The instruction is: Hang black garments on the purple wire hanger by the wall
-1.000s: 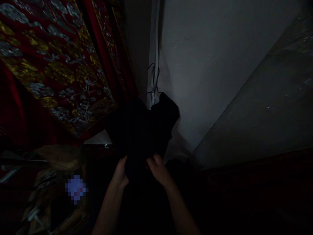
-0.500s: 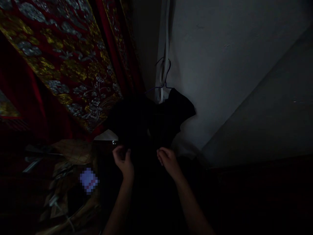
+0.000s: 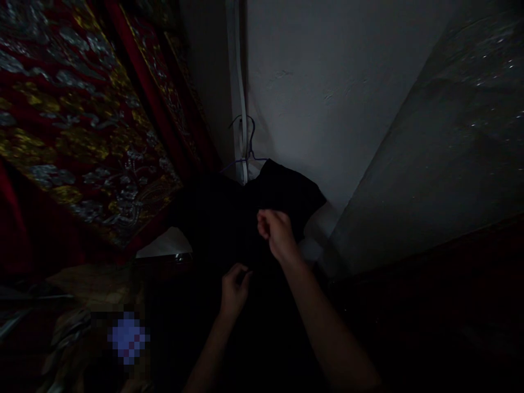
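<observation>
A black short-sleeved shirt (image 3: 286,188) hangs on a thin purple wire hanger (image 3: 251,142), its shoulders spread. In front of its upper right part, my right hand (image 3: 278,232) is closed, fingers curled into a pinch at the cloth. Lower down, near the middle of the shirt, my left hand (image 3: 234,289) curls with thumb and forefinger tips close together on the dark fabric. Deep shadow hides the shirt's folds and its lower part, so what exactly lies between the fingertips is hard to make out.
A red cloth with gold and silver embroidery (image 3: 82,125) hangs at the left. White cords (image 3: 240,82) run down the grey wall (image 3: 319,98) behind the hanger. At the lower left lie cluttered items and a blurred-out bluish patch (image 3: 129,338).
My right hand has moved up the shirt. My left hand, with fingers apart half a second ago, has shifted toward the middle and closed to a pinch. The shirt's shoulders are spread wider than at first.
</observation>
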The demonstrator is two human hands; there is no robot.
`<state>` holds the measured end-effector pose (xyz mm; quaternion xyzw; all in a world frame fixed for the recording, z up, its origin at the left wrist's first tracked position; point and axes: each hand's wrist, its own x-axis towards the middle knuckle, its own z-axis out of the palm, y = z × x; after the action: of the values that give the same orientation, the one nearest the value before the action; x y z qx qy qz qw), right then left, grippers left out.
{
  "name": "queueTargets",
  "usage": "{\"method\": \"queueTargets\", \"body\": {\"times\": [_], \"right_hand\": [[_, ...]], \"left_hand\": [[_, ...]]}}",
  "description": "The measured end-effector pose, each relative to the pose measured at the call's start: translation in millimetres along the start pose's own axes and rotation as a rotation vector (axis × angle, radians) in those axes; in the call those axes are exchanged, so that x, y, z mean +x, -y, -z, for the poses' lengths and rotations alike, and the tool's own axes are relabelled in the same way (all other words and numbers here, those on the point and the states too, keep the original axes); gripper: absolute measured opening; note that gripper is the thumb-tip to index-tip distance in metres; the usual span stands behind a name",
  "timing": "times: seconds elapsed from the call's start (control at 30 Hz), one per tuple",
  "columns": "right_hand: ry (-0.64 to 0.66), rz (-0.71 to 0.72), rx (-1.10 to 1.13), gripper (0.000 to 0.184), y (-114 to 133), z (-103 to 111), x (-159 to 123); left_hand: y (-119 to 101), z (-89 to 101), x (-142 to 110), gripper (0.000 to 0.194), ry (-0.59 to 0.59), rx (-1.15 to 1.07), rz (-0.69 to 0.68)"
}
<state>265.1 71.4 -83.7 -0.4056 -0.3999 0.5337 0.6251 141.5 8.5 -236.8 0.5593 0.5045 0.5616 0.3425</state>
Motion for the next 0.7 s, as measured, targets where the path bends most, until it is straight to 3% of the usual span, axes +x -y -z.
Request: {"method": "queueTargets", "body": {"times": [0.1, 0.17, 0.23, 0.3, 0.37, 0.43, 0.5, 0.57, 0.7], "right_hand": [[0.014, 0.105, 0.067, 0.019, 44.9, -19.0, 25.1], [0.04, 0.149, 0.069, 0.021, 56.0, -25.3, 27.8], [0.078, 0.182, 0.036, 0.023, 53.4, -25.5, 21.8], [0.122, 0.213, -0.021, 0.025, 45.0, -22.0, 12.8], [0.17, 0.25, -0.091, 0.028, 39.5, -18.1, 5.6], [0.211, 0.312, -0.152, 0.027, 40.4, -16.0, 1.7], [0.24, 0.396, -0.214, 0.026, 44.9, -15.9, 1.7], [0.237, 0.474, -0.271, 0.026, 46.7, -16.4, 6.2], [0.135, 0.534, -0.381, 0.03, 24.7, -15.9, 25.6]], "left_hand": [[2.2, 2.6, 9.4, 0.007, 0.011, -0.06, 0.061], [-4.5, 6.4, 21.2, 0.01, 0.041, -0.077, 0.077], [-24.5, 11.7, 35.9, 0.014, 0.08, -0.072, 0.052], [-58.7, 17.9, 52.0, 0.032, 0.082, -0.036, -0.077], [-101.1, 24.1, 69.7, 0.047, 0.002, 0.058, -0.34], [-140.8, 28.9, 88.9, 0.046, -0.083, 0.152, -0.573], [-168.7, 30.7, 107.5, 0.032, -0.063, 0.247, -0.72], [-182.7, 28.8, 121.3, 0.015, -0.044, 0.323, -0.797], [-191.5, 26.8, 131.6, 0.012, -0.11, 0.433, -0.871]]}}
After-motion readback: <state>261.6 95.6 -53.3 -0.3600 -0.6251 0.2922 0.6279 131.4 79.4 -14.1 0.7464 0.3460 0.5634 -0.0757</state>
